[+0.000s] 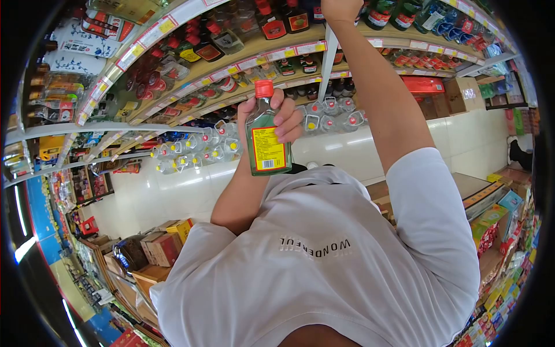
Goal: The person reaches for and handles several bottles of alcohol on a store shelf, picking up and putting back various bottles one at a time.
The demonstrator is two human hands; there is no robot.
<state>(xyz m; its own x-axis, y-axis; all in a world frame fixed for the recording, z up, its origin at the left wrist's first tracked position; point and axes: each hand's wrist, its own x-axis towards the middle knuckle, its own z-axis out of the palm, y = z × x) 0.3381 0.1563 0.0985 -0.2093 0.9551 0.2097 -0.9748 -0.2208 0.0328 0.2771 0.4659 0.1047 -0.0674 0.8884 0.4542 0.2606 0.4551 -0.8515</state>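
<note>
My left hand (282, 118) is closed around a flat glass bottle (251, 124) in front of my chest. The bottle stands upright with a red cap (264, 88). A yellow label (266, 147) with small print and a barcode faces me, and greenish glass shows around it. My right arm reaches up to the shelves. Its hand (342, 9) is at the top edge of the view, by a white shelf post (329, 58). The fingers there are cut off by the frame, so what they touch is hidden.
Curved shelf rows with price strips (231, 71) hold many bottles, including red-capped ones (270, 22). Large clear jugs (196, 151) stand on the floor below. Cardboard boxes (159, 248) are at the lower left, and a brown carton (464, 95) is at the right. Pale tiles (150, 202) cover the floor.
</note>
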